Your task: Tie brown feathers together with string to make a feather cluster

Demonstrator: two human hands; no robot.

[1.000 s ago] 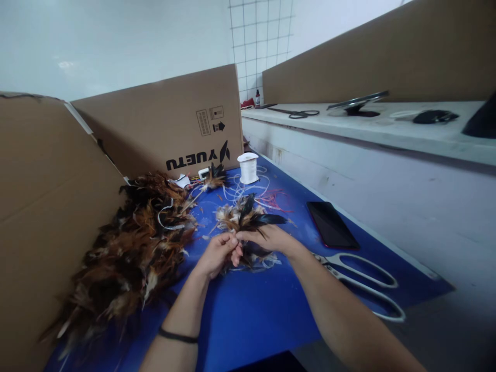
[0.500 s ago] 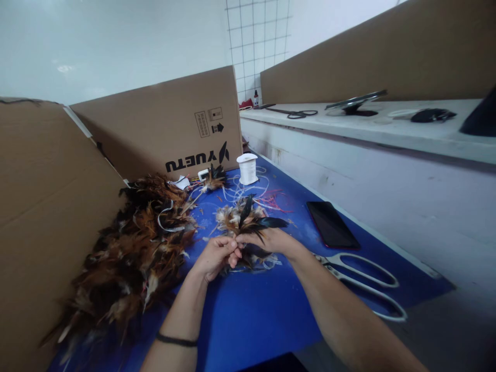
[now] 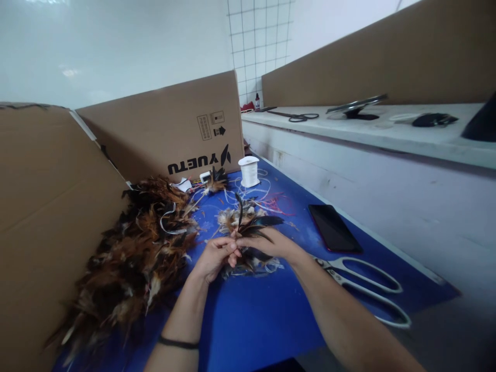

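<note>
My left hand (image 3: 219, 256) and my right hand (image 3: 267, 242) meet over the blue tabletop, fingertips touching. Between them is a small bunch of dark feathers (image 3: 256, 225), its tips fanning up and to the right. The fingers of both hands are closed in a pinch at its base; the quill ends are mostly hidden. Loose pale and dark feather scraps (image 3: 228, 217) lie beneath and behind the hands. To the left spreads a large heap of brown and black feathers (image 3: 143, 253), with a white ribbon (image 3: 163, 222) curled on top.
White-handled scissors (image 3: 364, 281) lie by my right forearm, with a phone (image 3: 335, 227) beyond. A white spool (image 3: 248, 172) stands behind the hands, near pink strands (image 3: 279, 203). Cardboard boxes (image 3: 155, 129) wall the left and back; a ledge (image 3: 372, 126) runs along the right.
The view has shifted slightly, so the scene sits a little lower and further right. One dark feather in the bunch now stands more upright. Both hands keep their pinch.
</note>
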